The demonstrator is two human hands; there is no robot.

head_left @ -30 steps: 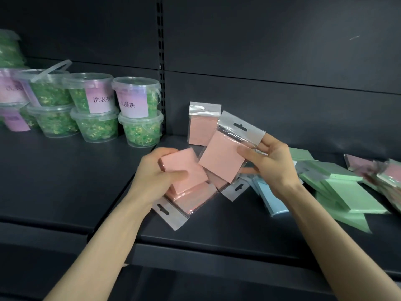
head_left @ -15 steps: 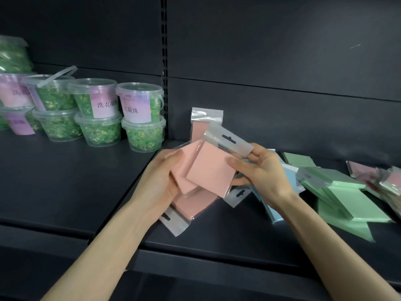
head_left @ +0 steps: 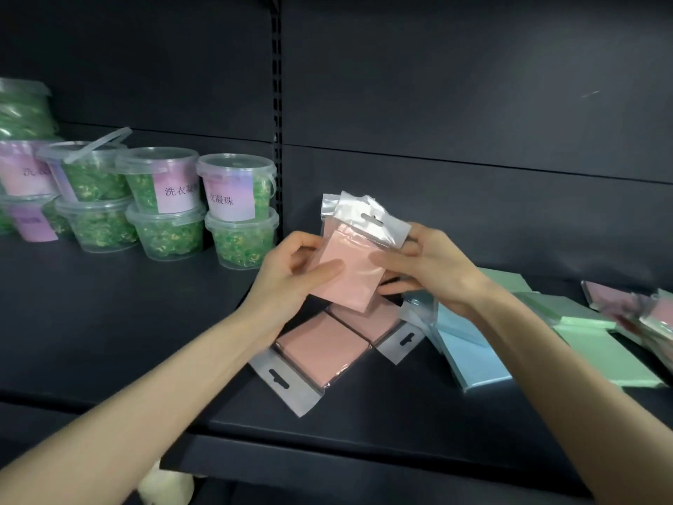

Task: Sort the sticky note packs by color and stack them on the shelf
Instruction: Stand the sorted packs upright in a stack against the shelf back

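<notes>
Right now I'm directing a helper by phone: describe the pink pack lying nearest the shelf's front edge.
On the dark shelf, right of the tubs of green beads, pink packs lie left of blue ones. Yours is the flat pink pack whose clear hang tab, unlike its neighbours', reaches closest to the front edge.

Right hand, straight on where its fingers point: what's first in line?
Likely the left hand: the right hand points leftward across the pink pack both hold, thumb tips close together. Depth unclear.

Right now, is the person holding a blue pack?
No, left hand and right hand hold a pink pack; blue packs lie on the shelf.
</notes>
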